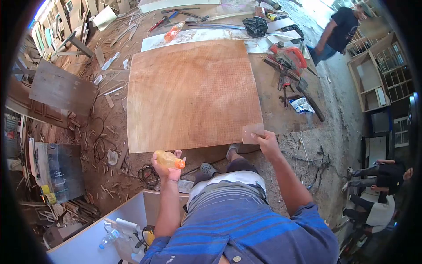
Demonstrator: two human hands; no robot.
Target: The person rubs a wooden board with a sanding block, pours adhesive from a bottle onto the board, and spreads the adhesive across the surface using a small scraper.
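A large brown wooden sheet (193, 94) lies flat on the work table in front of me. My left hand (169, 165) is closed around a clear bottle of yellowish glue (167, 159) with an orange cap, tilted down to the right, just off the sheet's near left edge. At the near right corner, my right hand (267, 143) pinches a small, thin, pale brown rectangular piece (251, 133), which overlaps the sheet's corner.
Right of the sheet lie a red power tool (290, 59), a hammer (311, 101) and a blue-white packet (302, 105). Another orange-capped bottle (172, 33) lies beyond. A person (343, 28) is at the back right. Boards (61, 88) stand left; cables (101, 145) cross the floor.
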